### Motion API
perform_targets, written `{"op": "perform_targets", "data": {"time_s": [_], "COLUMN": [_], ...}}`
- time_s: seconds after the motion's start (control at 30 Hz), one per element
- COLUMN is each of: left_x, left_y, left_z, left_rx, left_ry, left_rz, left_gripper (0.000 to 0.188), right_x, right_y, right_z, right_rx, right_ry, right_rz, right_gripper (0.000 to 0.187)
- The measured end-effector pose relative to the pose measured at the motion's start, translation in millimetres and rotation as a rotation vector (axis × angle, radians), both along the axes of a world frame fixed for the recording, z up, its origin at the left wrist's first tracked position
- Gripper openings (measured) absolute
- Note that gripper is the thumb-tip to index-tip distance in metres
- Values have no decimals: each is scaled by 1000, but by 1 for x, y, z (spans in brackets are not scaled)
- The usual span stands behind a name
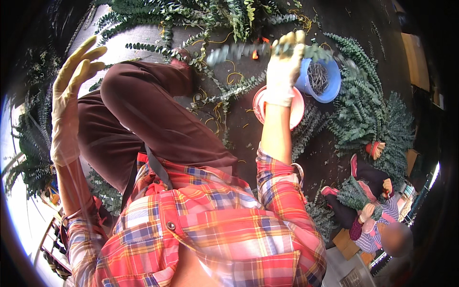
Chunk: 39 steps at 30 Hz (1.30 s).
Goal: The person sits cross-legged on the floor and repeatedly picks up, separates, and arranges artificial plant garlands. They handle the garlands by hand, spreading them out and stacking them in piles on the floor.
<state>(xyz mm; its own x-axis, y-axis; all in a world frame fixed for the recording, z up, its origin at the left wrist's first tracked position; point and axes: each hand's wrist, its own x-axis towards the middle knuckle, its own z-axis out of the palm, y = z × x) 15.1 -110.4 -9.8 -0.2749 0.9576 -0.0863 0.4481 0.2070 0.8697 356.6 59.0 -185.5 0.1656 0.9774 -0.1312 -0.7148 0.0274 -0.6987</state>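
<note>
- A leafy sprig [234, 51], blurred, stretches sideways above the dark floor [245, 143], its right end crossing over the rim of a blue bucket [333, 90].
- Your gloved right hand [281, 76] grips it partway along, fingers closed around the stem; both ends stay free, perhaps to spare the leaves from crushing.
- Your gloved left hand [69, 100] is raised well apart on the other side, fingers spread wide, with nothing visible in them.
- Below your right wrist sits a pink bucket [297, 114], partly hidden by your arm; its contents cannot be made out.
- The blue bucket beside it holds thin metal pieces, like pins [318, 76], probably gathered there so they do not scatter and stay within reach.
- Yellow ties [234, 76] lie loose among the stems near your foot.
- Leafy branches [356, 100] are heaped to your right, apparently kept beside the buckets for easy picking; more greenery [191, 14] spreads ahead of you.
- At lower right, a co-worker in a striped top [369, 243] sits with a leafy bundle [351, 193] across the lap, likely for steadiness.
</note>
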Motion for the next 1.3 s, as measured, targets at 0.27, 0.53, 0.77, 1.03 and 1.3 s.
{"op": "perform_targets", "data": {"time_s": [0.27,0.53,0.77,1.03,1.3], "left_x": [20,-41,-132,-147,-150], "left_y": [45,88,90,89,84], "left_z": [-39,-55,-132,-251,-281], "left_rx": [14,9,-95,-148,-116], "left_ry": [-480,-883,-986,-1274,-1221], "left_rz": [-365,42,257,225,448], "left_gripper": [67,42,43,55,58], "right_x": [-124,-185,-137,-241,-366], "right_y": [-10,-33,11,103,146], "right_z": [99,38,-24,-87,-160], "right_rx": [91,-323,-509,98,721], "right_ry": [578,337,-235,-1167,-1884], "right_rz": [406,1141,1305,918,903], "right_gripper": [30,39,46,28,61]}}
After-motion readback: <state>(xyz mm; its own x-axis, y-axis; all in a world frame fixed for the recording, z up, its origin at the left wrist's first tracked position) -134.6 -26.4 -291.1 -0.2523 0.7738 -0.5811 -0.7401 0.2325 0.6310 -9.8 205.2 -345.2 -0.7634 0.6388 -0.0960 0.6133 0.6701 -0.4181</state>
